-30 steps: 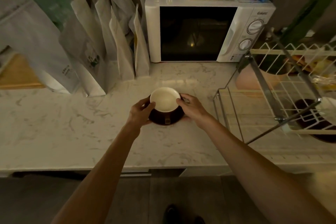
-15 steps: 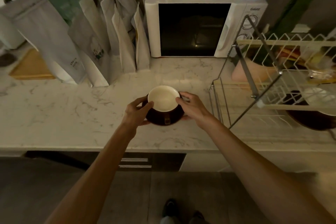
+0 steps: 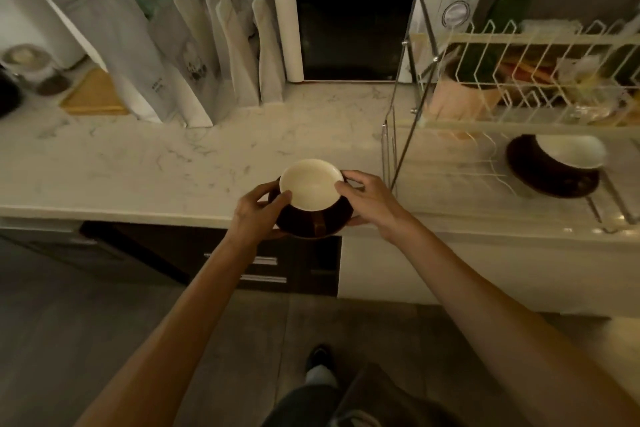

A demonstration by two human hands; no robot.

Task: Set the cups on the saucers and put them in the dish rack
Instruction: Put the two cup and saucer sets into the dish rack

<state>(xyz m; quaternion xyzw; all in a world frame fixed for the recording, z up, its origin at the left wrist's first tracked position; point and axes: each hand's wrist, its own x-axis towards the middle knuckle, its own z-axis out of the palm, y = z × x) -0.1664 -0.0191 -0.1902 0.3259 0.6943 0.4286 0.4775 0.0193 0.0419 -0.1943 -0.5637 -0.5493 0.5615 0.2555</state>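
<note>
Both hands' fingers [image 3: 284, 198] round cup-and-saucer [image 3: 313, 204], dish rack [image 3: 519, 42] rightward (another cup [image 3: 568, 152] inside), microwave [image 3: 353, 28] behind.

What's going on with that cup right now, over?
Left hand and right hand grip saucer, cup on it, at counter edge. Dish rack to the right, one set already inside. Path looks open.

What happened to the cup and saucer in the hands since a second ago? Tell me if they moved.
Yes. The cup on its saucer has come toward the person, from the middle of the counter to over its front edge, held by both hands.
</note>
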